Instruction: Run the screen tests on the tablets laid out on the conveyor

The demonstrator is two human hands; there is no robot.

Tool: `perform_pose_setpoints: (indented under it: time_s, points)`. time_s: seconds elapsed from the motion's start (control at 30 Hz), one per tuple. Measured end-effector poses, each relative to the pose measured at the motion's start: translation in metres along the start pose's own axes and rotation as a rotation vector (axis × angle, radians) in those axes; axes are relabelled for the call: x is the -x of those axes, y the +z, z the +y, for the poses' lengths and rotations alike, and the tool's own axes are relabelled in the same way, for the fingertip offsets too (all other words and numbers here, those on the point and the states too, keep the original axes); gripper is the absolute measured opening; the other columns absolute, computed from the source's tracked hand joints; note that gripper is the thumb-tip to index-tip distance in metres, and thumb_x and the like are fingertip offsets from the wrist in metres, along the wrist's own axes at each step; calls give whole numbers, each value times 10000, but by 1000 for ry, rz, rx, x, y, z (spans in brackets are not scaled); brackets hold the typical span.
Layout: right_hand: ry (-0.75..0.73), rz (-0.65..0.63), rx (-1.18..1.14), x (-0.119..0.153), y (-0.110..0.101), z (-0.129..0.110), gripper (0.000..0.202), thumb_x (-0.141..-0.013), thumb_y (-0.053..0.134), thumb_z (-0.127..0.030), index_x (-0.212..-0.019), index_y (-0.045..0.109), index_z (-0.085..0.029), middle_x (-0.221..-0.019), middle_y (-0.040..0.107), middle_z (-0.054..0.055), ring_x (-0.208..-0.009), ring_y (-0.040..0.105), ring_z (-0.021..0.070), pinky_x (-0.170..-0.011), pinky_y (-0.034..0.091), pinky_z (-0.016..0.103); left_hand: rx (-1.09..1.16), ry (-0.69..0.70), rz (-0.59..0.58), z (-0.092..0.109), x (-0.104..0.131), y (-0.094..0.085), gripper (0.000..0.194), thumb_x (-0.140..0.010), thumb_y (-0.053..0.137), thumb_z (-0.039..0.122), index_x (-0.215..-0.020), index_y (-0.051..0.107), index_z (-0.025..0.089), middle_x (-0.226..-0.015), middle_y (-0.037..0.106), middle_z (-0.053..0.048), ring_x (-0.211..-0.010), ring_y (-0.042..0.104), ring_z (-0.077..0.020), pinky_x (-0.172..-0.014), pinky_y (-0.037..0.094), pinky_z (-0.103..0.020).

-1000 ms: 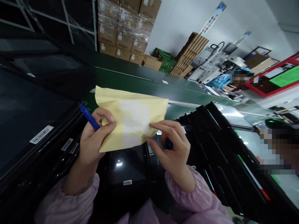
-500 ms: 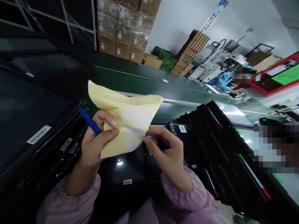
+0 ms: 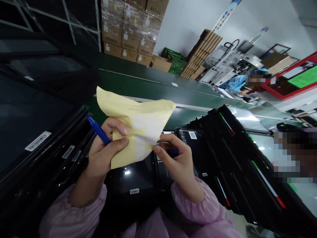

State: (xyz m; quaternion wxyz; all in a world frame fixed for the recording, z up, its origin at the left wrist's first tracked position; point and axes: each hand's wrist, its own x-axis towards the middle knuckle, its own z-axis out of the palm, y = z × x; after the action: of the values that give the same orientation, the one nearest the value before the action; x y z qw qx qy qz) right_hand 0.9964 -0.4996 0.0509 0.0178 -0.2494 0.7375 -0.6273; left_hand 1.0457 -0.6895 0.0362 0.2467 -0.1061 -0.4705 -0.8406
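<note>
My left hand (image 3: 101,155) is closed, its thumb and forefinger pinching the left side of a yellow sheet of label backing paper (image 3: 146,107), which bears paler whitish patches. A blue pen (image 3: 96,127) pokes up from the same hand, left of the sheet. At the sheet's lower right edge, my right hand (image 3: 179,160) is closed with thumb and forefinger together. A small blue object (image 3: 174,151) shows within its curled fingers; the fingers hide the rest. Below the sheet lies a glossy black screen panel (image 3: 138,180) with a small barcode label (image 3: 134,191).
Stacked black panels (image 3: 37,125) with barcode labels fill the left. More black units (image 3: 237,165) lean in a row at right. Beyond runs a green conveyor (image 3: 148,76), with wrapped cartons (image 3: 130,36) and green crates (image 3: 175,61) behind. A person in blue (image 3: 235,82) works far right.
The sheet and my left hand have shifted slightly right in the view. Both hands keep nearly the same hold.
</note>
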Motion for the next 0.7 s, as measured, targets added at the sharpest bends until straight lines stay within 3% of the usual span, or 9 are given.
perform_pose_setpoints:
  time_s: [0.13,0.2,0.43,0.6,0.7]
  points:
    - [18,9,-83,-1,-1,0,66,-868,791,-323,-909,790,-271,-791,726,-22,-537,430,61,-520,354,236,46,-14,-26,1,-1,2,191,-878,719,65,-962,712,237,-868,686,7,-649,659,-127,-523,537,-171]
    - [0,25,-96,-2,0,-1,33,-866,783,-292,-858,789,-261,-898,777,0,-534,448,57,-524,383,235,53,-21,-29,1,-1,3,188,-875,720,69,-959,710,237,-840,675,11,-622,643,-121,-507,524,-165]
    - [-24,38,-104,-4,3,-2,63,-887,749,-268,-831,773,-249,-940,804,4,-536,472,58,-515,385,230,14,-44,21,0,-1,2,182,-837,743,76,-919,671,221,-818,655,11,-588,622,-126,-472,492,-177]
    - [-59,48,-61,-1,3,-1,74,-911,724,-275,-855,758,-241,-806,753,-12,-550,477,76,-514,381,236,58,-84,17,1,-1,2,189,-855,723,83,-944,685,245,-796,641,26,-549,580,-106,-460,469,-166]
    - [-116,80,10,0,2,1,61,-934,703,-270,-891,741,-248,-837,736,-14,-547,466,76,-521,398,246,69,-86,4,2,-2,2,185,-867,714,79,-956,706,241,-807,650,18,-577,603,-106,-472,481,-155]
